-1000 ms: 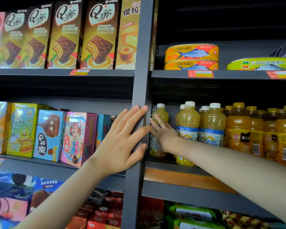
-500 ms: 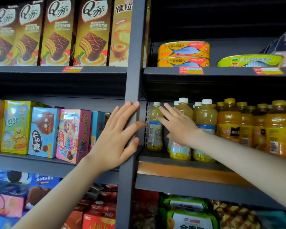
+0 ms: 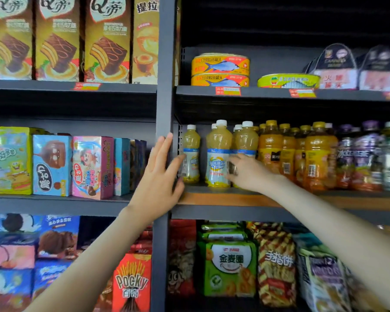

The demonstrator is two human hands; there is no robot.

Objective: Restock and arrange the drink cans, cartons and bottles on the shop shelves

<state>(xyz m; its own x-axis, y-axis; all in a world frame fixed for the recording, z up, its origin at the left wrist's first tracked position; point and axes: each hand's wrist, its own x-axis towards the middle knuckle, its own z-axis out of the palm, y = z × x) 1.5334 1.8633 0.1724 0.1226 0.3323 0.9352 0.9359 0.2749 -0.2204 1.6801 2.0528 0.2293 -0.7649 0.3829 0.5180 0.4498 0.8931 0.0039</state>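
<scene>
1. My left fingers [image 3: 161, 152] lay straight and relaxed, flat against the grey upright post [image 3: 164, 86] between the two bays. My left hand [image 3: 158, 176] held nothing and only steadied me.
2. The fingers [image 3: 233, 164] of my right hand [image 3: 250, 172] were at the label band of the front pale juice bottle [image 3: 218, 152], on its right side. Blur hid whether they curled round it, so I cannot tell if I was gripping.
3. That bottle stood upright near the front edge of the middle shelf [image 3: 223, 198], right of the post. A lone matching bottle [image 3: 190, 154] stood apart on its left, and more stood close behind and to its right.
4. It looked full, so I judged it fairly heavy for one hand. The thin plastic would give under a squeeze, and the glossy label could slip. The narrow waist at the label seemed the best hold, not the white cap.
5. Further right, the orange juice bottles [image 3: 270, 147] were packed close together, so a careless nudge risked toppling neighbours.
6. The far back of the shelf was in shadow, and I could not count the rows.
</scene>
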